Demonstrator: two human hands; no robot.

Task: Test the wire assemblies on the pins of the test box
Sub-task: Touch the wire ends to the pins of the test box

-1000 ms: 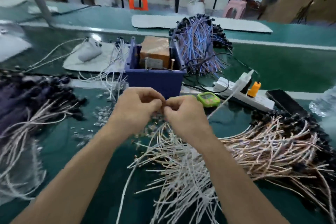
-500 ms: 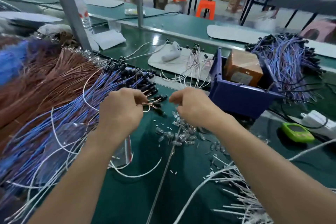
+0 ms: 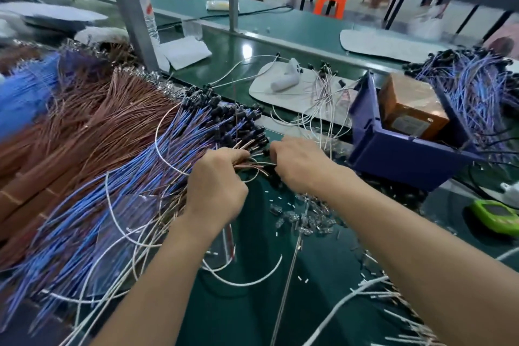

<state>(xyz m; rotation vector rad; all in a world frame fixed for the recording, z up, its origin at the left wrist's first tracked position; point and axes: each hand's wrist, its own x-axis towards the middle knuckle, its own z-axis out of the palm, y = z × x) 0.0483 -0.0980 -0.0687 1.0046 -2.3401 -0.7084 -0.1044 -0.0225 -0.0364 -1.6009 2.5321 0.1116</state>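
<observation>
- We judge this the pick-up step: our left hand grips a small bunch of brown wire assemblies, fingers curled round them, at the near edge of the left blue heap.
- Our right hand pinches their black connector ends, fingertips closed.
- Next we must single one out and carry it right to the test box in the blue bin; we cannot make out its pins.
- Counted: two hands, one test box, one bin, a second blue heap far right, one brown heap, one green device; the held wires are too tangled to count.
</observation>
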